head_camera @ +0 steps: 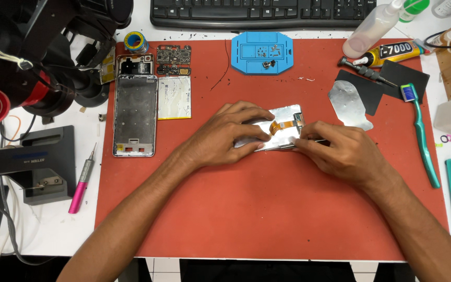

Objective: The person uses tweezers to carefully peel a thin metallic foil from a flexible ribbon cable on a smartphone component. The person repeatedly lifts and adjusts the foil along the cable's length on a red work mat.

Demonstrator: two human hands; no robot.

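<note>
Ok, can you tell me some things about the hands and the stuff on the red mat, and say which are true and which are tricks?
1. Both hands rest on the silver screen panel. True.
2. The left hand holds the toothbrush. False: the green toothbrush lies alone on the mat's right side.
3. The blue tray sits near the keyboard. True.
4. The pink screwdriver lies on the red mat. False: the pink screwdriver lies left of the red mat, on the white table.

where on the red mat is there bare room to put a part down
The red mat is bare along its near edge, between the forearms. A smaller patch lies between the phone frame and the left hand. The far edge is crowded: blue tray, circuit board, glue tube.
</note>
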